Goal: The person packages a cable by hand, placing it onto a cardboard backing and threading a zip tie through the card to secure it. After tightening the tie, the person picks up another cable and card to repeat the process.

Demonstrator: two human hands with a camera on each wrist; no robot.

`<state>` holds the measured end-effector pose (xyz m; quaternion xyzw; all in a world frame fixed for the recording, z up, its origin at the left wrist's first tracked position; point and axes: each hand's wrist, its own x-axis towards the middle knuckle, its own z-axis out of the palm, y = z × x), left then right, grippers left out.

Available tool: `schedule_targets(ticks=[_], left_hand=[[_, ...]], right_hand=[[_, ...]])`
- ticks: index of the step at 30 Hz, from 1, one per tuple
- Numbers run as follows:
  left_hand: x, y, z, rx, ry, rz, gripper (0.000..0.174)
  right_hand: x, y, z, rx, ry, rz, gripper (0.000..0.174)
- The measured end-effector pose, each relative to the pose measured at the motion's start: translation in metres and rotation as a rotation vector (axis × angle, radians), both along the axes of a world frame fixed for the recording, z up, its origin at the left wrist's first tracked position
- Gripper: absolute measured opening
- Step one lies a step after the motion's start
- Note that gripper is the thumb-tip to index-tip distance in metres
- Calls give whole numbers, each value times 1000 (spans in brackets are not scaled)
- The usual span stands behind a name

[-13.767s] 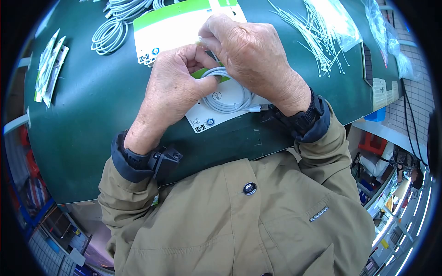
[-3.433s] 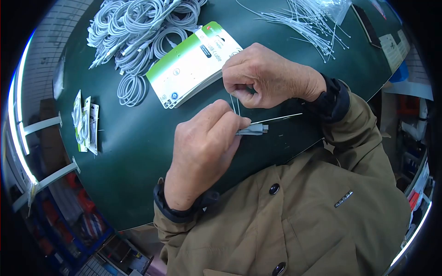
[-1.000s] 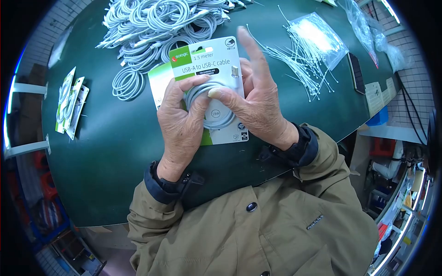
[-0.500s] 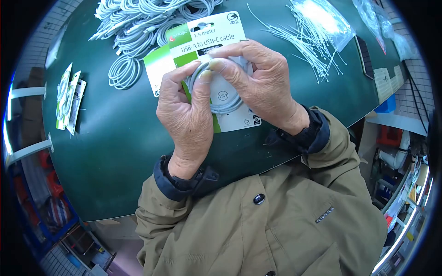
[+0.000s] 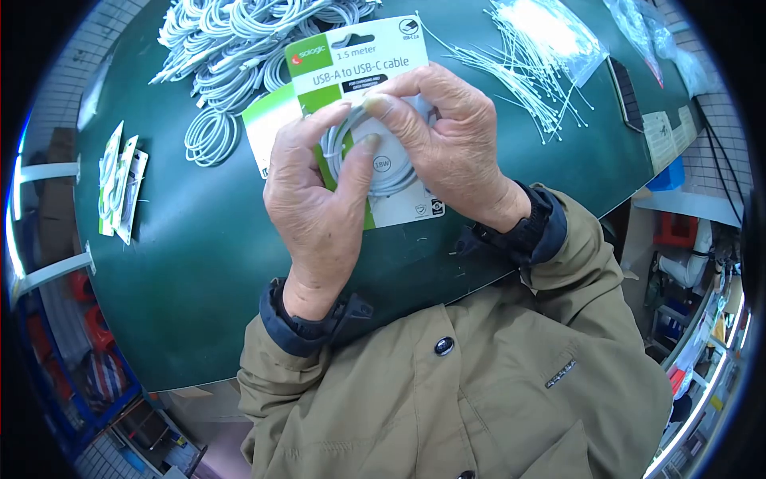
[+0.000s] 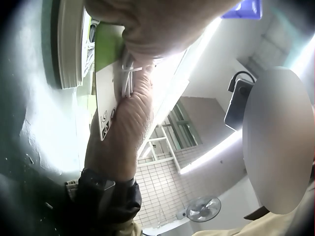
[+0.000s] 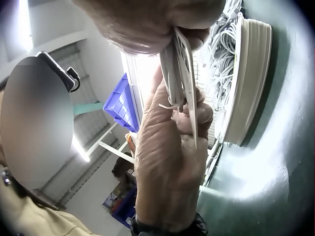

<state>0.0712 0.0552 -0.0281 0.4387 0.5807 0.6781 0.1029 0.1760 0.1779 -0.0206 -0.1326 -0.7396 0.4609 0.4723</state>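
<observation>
Over green tabletop (image 5: 191,279), each grip (image 5: 315,195) (image 5: 456,144) holds cable (image 5: 392,189).

Glare whitens the green tabletop (image 7: 261,172) — edges dark, bowed.

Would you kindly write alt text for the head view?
A person's left hand and right hand hold a coiled cable against a printed card. Beyond, on a green table, lie a cable pile and loose white ties.

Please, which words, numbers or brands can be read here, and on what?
On the white-and-green rectangular cardboard card:
"sologic"
"1.5 meter"
"USB-A to USB-C cable"
"18W"
Too small or blurred: the card's black strip, its corner signs, silver badge on the brown cloth coat, pale paper sheets.
</observation>
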Motion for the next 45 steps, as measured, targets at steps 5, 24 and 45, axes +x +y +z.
schedule_targets(ticks=[5, 24, 45], left_hand=[[0, 3, -4, -40, 144, 65, 28], [-7, 0, -3, -59, -98, -50, 26], [15, -6, 9, -70, 844, -20, 54]], right_hand=[[2, 0, -2, -34, -27, -12, 9], [-2, 0, 0, 9, -72, 11, 12], [12, 3, 14, -210, -79, -80, 30]])
